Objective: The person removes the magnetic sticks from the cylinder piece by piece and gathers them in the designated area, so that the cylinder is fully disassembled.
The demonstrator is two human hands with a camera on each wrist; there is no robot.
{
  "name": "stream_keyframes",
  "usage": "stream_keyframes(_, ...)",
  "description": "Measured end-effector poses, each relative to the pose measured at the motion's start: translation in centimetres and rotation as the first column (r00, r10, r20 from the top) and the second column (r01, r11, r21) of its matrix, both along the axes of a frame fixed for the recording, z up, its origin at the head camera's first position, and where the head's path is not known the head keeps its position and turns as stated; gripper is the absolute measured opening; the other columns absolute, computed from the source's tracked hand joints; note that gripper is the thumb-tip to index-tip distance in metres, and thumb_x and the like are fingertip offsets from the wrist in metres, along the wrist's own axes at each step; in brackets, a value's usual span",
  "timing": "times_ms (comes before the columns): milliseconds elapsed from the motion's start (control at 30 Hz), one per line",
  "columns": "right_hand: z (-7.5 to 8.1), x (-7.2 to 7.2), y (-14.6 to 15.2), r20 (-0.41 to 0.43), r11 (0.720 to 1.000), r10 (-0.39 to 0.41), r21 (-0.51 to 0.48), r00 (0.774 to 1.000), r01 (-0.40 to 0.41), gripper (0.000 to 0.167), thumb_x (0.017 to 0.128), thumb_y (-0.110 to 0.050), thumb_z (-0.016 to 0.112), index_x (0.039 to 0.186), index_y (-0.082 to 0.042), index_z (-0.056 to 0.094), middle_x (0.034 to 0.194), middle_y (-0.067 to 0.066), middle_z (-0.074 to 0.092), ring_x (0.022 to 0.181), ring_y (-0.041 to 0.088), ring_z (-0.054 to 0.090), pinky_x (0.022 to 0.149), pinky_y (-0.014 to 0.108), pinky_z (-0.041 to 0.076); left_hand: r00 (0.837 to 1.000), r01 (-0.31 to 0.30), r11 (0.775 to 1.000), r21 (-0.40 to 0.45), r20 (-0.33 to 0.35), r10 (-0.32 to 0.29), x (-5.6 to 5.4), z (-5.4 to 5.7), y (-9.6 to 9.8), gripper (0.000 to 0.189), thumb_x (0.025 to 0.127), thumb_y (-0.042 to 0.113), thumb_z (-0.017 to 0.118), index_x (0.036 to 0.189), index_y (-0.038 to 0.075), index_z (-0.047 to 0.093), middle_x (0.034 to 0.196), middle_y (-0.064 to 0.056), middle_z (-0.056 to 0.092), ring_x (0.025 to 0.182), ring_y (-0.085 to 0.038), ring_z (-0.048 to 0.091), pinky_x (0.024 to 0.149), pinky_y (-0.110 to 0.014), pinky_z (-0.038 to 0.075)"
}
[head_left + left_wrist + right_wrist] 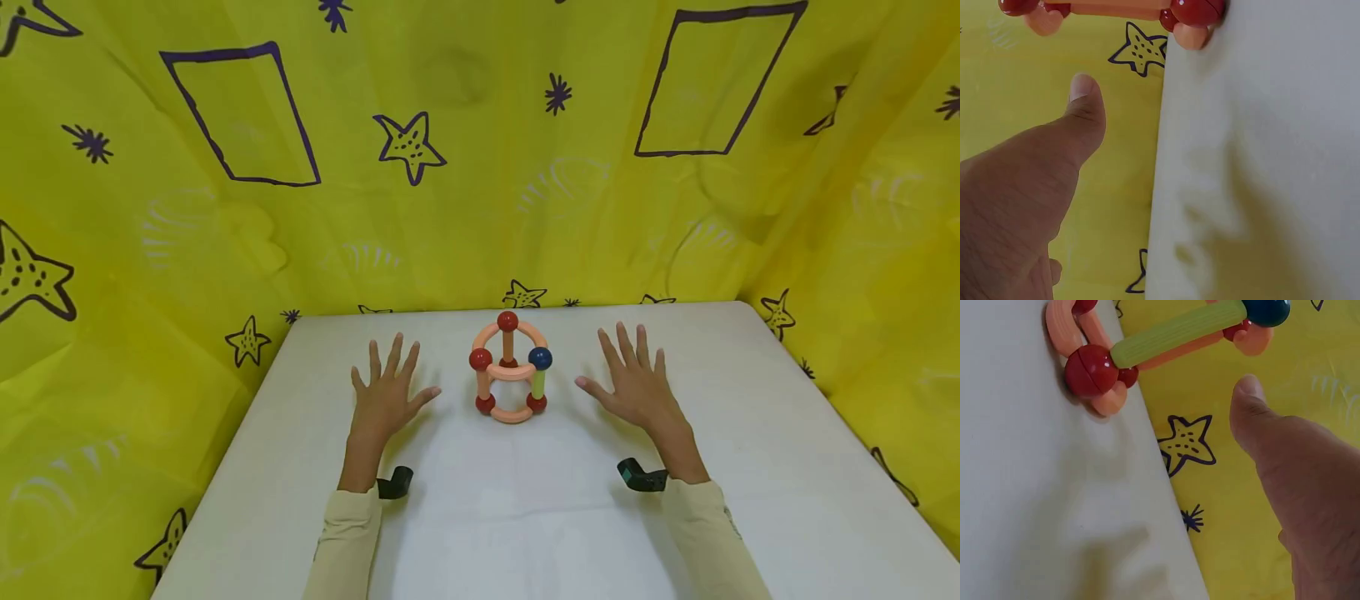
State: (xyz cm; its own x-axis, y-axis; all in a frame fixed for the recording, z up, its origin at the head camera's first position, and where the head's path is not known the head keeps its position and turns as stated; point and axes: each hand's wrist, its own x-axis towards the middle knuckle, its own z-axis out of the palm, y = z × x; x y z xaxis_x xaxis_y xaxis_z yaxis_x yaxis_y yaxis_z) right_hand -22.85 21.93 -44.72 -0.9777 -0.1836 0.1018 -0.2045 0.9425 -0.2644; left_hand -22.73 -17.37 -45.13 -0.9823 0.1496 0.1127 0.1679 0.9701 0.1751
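A small toy frame of balls and rods [512, 373] stands upright on the white table between my hands. Its upper ring has two red balls [481, 359] and one blue ball [540, 358], joined by curved orange rods. Upright rods run down to red balls below; the one under the blue ball is a green rod [1179, 332], the others orange. My left hand [384, 400] hovers to the left of the toy, fingers straight and spread. To its right my right hand [640, 387] is likewise spread, apart from the toy. Neither holds anything; both cast shadows on the table.
The white table [495, 533] stretches out beneath both hands. Yellow curtain sheeting [480, 225] with dark star and frame drawings closes off the back and both sides. Each wrist wears a dark camera mount, the left one [396, 483] and the right one [641, 476] both jutting inward.
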Motion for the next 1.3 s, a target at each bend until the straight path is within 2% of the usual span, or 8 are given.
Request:
stream_keyframes(67,0.3,0.0,-0.3,-0.035,0.999,0.006,-0.031,0.999,-0.007,0.091,0.091,-0.065,0.048,0.157,-0.010,0.017,0.163,0.022,0.007,0.149,0.046,-0.006,0.111,0.073,0.005,1.000,0.022,1.000,0.004,-0.021,-0.022,0.1,0.5,0.3,0.090,0.088,0.069,0.051,0.157,0.023,0.017,0.166,-0.007,0.003,0.149,-0.046,0.000,0.108,-0.074,0.020)
stream_keyframes(167,0.8,0.0,-1.0,-0.096,0.989,0.027,-0.140,0.995,-0.041,0.082,0.093,-0.058,0.053,0.154,-0.011,0.028,0.160,0.021,0.023,0.149,0.044,0.010,0.111,0.071,0.016,0.992,0.069,0.998,-0.003,-0.105,-0.069,0.3,1.2,0.8,0.091,0.086,0.068,0.055,0.156,0.020,0.023,0.165,-0.011,0.012,0.143,-0.046,0.029,0.097,-0.064,0.043)
stream_keyframes(267,1.4,0.2,-2.0,-0.159,0.943,0.051,-0.319,0.986,-0.100,0.067,0.094,-0.047,0.059,0.147,-0.010,0.041,0.148,0.019,0.043,0.139,0.040,0.034,0.105,0.065,0.033,0.966,0.138,0.990,0.034,-0.224,-0.127,0.5,2.0,1.6,0.087,0.084,0.064,0.062,0.153,0.017,0.034,0.160,-0.012,0.028,0.121,-0.038,0.057,0.081,-0.051,0.054)
stream_keyframes(367,1.7,0.3,-3.0,-0.211,0.864,0.067,-0.476,0.975,-0.162,0.052,0.096,-0.036,0.062,0.140,-0.011,0.050,0.132,0.016,0.058,0.119,0.032,0.052,0.092,0.053,0.047,0.908,0.258,0.960,0.106,-0.367,-0.204,0.8,2.8,2.9,0.077,0.082,0.054,0.071,0.144,0.014,0.048,0.149,-0.009,0.044,0.094,-0.024,0.067,0.071,-0.037,0.056)
stream_keyframes(567,1.8,0.1,-4.5,-0.181,0.750,0.117,-0.628,0.977,-0.206,0.042,0.095,-0.027,0.064,0.136,-0.019,0.056,0.119,0.012,0.066,0.094,0.022,0.060,0.072,0.031,0.047,0.731,0.523,0.844,0.121,-0.573,-0.371,1.7,3.8,6.8,0.047,0.081,0.030,0.080,0.119,0.007,0.065,0.122,-0.005,0.060,0.063,-0.008,0.057,0.057,-0.017,0.048)
stream_keyframes(700,1.8,0.2,-5.4,-0.133,0.706,0.149,-0.679,0.980,-0.200,0.041,0.095,-0.026,0.065,0.134,-0.020,0.058,0.120,0.011,0.066,0.087,0.022,0.060,0.069,0.029,0.047,0.677,0.565,0.823,0.062,-0.605,-0.419,1.8,3.6,9.0,0.040,0.084,0.030,0.078,0.114,0.006,0.066,0.113,-0.004,0.063,0.056,-0.008,0.056,0.056,-0.014,0.048)
stream_keyframes(867,1.5,0.4,-6.1,-0.095,0.693,0.150,-0.699,0.984,-0.174,0.040,0.095,-0.021,0.064,0.134,-0.017,0.058,0.119,0.015,0.064,0.083,0.025,0.059,0.064,0.026,0.047,0.663,0.536,0.844,0.019,-0.628,-0.407,1.7,2.6,10.8,0.037,0.085,0.034,0.076,0.110,0.008,0.067,0.105,-0.003,0.066,0.053,-0.009,0.057,0.055,-0.015,0.050)
stream_keyframes(1300,4.3,2.3,-7.4,-0.093,0.628,0.176,-0.756,0.980,-0.185,0.037,0.094,-0.008,0.063,0.130,0.000,0.059,0.108,0.023,0.065,0.076,0.029,0.056,0.060,0.022,0.043,0.693,0.445,0.896,0.005,-0.635,-0.341,1.4,1.5,12.5,0.029,0.086,0.033,0.074,0.105,0.011,0.072,0.093,0.000,0.067,0.048,-0.006,0.048,0.050,-0.013,0.045)
